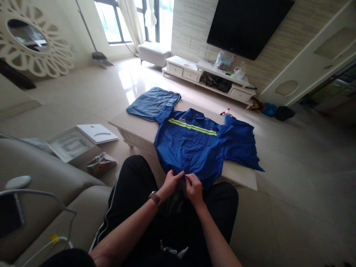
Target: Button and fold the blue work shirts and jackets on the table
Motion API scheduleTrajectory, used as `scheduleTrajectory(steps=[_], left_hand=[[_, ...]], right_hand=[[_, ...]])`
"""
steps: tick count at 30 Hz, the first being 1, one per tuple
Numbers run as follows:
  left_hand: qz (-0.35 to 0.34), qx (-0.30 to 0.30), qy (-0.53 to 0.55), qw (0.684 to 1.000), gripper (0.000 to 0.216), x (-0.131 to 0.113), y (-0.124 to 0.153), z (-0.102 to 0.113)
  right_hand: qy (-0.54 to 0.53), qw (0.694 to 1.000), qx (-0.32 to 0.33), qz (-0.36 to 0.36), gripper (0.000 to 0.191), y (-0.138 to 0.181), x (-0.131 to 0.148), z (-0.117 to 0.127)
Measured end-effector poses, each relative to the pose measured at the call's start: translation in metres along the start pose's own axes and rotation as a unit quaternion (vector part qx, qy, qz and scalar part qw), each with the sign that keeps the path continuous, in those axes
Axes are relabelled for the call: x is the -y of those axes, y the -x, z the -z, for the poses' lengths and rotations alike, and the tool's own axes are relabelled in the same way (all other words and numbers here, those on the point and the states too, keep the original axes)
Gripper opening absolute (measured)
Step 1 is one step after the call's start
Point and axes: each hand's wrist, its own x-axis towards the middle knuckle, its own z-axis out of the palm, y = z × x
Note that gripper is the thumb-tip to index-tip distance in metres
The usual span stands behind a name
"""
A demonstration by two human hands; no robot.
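far left, worktop (pixel 137 127): folded grey-blue cloth (pixel 152 102). left hand (pixel 171 182) pinches near hem of shirt (pixel 190 146), spread mid-worktop, collar far. right hand (pixel 194 188) pinches just beside. right end: darker cloth (pixel 241 142). step, likely: fastening front; next calls for fine, paired fingertip work.

Left hand (pixel 171 183) and right hand (pixel 194 188), both bare, pinching the lower edge of a blue, yellow-striped cloth shirt (pixel 191 144)
It lies spread on a pale rectangular tabletop (pixel 137 125) beside greyish-blue cloth (pixel 151 102).
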Motion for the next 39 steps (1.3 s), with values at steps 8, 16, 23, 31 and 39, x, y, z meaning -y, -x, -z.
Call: scheduleTrajectory(steps=[8, 16, 23, 31, 39], left_hand=[[0.001, -0.024, -0.063, 0.998, 0.050, 0.002, 0.003, -0.007], [0.012, 0.076, -0.073, 0.994, 0.039, -0.002, 0.006, -0.010], [0.008, 0.102, -0.111, 0.988, 0.033, -0.009, 0.002, -0.005], [-0.030, 0.060, -0.130, 0.989, 0.023, 0.001, -0.006, -0.004], [0.020, -0.027, -0.054, 0.998, 0.019, 0.001, -0.018, 0.015]], right_hand=[[-0.061, 0.979, -0.096, -0.171, 0.029, -0.005, 0.006, -0.001], [-0.065, 0.976, -0.100, -0.182, 0.030, -0.011, 0.008, 0.010], [-0.097, 0.974, -0.071, -0.194, 0.029, -0.012, 0.003, 0.008], [-0.110, 0.975, -0.040, -0.188, 0.027, -0.014, 0.002, 0.007], [-0.159, 0.972, 0.004, -0.172, 0.026, -0.002, 0.006, 0.015]])
